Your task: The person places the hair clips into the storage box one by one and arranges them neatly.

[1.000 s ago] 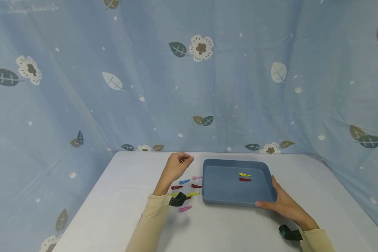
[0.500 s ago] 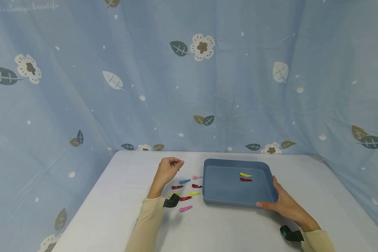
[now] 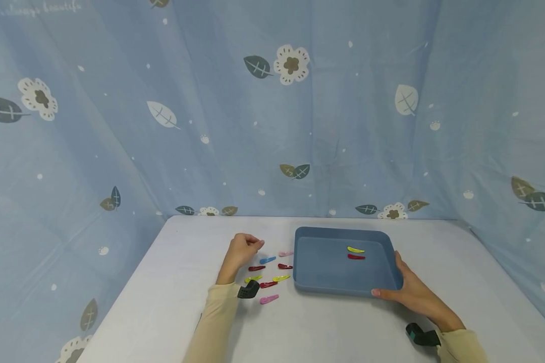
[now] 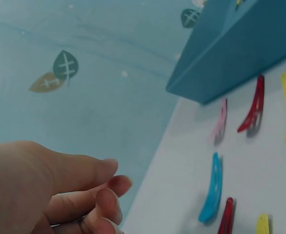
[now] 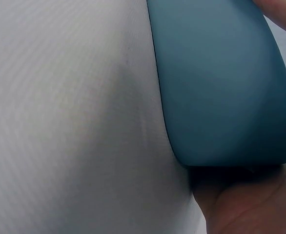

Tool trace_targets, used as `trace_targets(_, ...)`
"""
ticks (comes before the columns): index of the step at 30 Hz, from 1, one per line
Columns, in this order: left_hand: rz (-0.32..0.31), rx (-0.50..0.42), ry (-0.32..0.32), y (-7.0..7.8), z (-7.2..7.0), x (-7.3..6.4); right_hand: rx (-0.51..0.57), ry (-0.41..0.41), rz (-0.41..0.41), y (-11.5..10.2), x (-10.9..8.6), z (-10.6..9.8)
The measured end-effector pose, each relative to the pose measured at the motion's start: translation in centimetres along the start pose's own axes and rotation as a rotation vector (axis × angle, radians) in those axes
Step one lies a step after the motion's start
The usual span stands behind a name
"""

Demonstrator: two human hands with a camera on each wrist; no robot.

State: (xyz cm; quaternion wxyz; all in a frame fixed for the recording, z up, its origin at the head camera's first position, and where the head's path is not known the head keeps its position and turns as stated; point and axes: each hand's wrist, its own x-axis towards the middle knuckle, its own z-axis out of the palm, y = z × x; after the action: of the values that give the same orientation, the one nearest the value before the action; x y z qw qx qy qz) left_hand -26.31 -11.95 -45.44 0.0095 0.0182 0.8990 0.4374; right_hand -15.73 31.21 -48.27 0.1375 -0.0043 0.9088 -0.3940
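Note:
My left hand (image 3: 240, 252) hovers over the left part of the table, fingers loosely curled, with nothing seen between thumb and fingertips in the left wrist view. Below and right of it lie several snap hair clips. The blue hair clip (image 3: 268, 260) and a dark red hair clip (image 3: 256, 268) are closest. A blue-grey tray (image 3: 320, 267) stands to their right, holding a yellow hair clip (image 3: 356, 249) and a red hair clip (image 3: 356, 256) side by side. My right hand (image 3: 413, 291) grips the tray's near right corner, thumb on the front rim, fingers along the right side.
Other loose clips lie left of the tray: a pale pink clip (image 3: 285, 253), a yellow clip (image 3: 281, 278) and a pink clip (image 3: 269, 299) among them. A patterned blue curtain (image 3: 227, 126) hangs behind the white table (image 3: 318, 327).
My left hand has moved left, away from the tray, and then sunk a little toward the clips. The right hand keeps its hold on the tray, which stays in place.

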Motion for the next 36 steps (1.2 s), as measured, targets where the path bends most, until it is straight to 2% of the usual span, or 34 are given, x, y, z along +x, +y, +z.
trace_targets(19, -0.166, 0.157, -0.067, -0.8, 0.6, -0.3, -0.004, 0.003, -0.01, -0.1, -0.1, -0.1)
trace_targets(36, -0.167, 0.279, -0.112, -1.1, 0.6, -0.5, -0.001, 0.009, -0.008, -0.1, 0.0, 0.0)
